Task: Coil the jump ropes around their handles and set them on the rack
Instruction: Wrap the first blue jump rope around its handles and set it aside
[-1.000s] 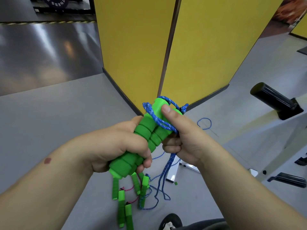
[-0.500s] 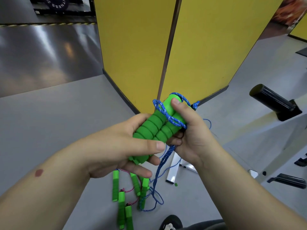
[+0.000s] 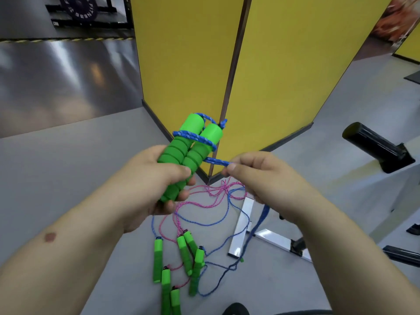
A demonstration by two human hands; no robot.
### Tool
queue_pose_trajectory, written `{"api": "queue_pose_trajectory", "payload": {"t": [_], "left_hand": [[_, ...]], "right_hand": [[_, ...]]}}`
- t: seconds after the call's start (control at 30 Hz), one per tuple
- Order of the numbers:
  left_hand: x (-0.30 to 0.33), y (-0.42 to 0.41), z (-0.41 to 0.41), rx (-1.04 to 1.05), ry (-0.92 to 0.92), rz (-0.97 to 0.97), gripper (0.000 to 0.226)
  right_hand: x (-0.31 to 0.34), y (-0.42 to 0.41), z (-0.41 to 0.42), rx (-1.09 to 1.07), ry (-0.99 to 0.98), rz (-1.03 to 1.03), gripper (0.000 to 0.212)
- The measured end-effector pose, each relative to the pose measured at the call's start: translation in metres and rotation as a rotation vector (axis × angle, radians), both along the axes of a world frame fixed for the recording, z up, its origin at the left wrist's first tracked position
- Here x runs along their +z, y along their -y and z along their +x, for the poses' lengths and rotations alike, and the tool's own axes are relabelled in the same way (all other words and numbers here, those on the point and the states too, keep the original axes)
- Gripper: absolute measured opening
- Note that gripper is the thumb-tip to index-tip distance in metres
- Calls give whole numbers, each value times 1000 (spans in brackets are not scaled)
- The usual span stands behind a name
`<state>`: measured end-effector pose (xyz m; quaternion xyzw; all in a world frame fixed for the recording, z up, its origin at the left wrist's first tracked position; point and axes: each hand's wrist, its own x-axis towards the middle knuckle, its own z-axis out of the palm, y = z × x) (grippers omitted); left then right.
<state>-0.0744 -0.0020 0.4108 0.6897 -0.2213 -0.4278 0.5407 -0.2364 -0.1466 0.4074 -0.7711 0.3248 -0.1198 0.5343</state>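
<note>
My left hand (image 3: 150, 185) grips two green foam handles (image 3: 189, 146) held side by side, upright and tilted a little right. A blue rope (image 3: 195, 137) runs once around them near their tops. My right hand (image 3: 256, 176) pinches a stretch of that blue rope (image 3: 217, 162) just right of the handles and holds it taut. The rest of the rope hangs down past my right wrist to the floor. Several more green handles (image 3: 179, 262) with pink rope (image 3: 211, 192) and blue rope (image 3: 218, 271) lie tangled on the grey floor below my hands.
A yellow partition (image 3: 227, 64) stands straight ahead with its corner near the ropes. A white metal frame foot (image 3: 243, 228) lies on the floor at right. A black padded roller (image 3: 372, 146) juts out at right. A shoe tip (image 3: 234, 311) shows at the bottom edge.
My right hand let go of the handle tops and moved right, now pinching the blue rope. My left hand closed around the handles' lower part. The view tilted down.
</note>
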Motion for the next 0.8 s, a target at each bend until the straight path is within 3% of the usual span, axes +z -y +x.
{"api": "queue_pose_trajectory", "payload": {"t": [0.13,0.23,0.33,0.43,0.57,0.6,0.63,0.67,0.8], "left_hand": [[-9,-4,5,-246,448,214,22],[-6,-9,3,-527,626,328,23],[2,-11,5,-727,471,288,32],[5,-15,13,-813,232,145,33],[-3,-19,22,-795,-3,-3,43],[-4,-19,22,-761,-74,-42,47],[-4,-19,21,-692,-144,-79,50],[-4,-18,20,-599,-201,-108,53],[2,-11,11,-212,-227,-173,49]], "right_hand": [[19,6,-14,99,-88,-295,20],[23,1,-16,174,-64,-353,15],[18,8,-12,159,57,-272,18],[1,19,-9,114,273,39,15],[-11,14,1,44,359,483,36],[-14,12,3,24,345,550,36],[-17,9,5,0,336,591,21],[-18,7,6,-39,328,591,16],[-20,1,7,3,134,319,31]]}}
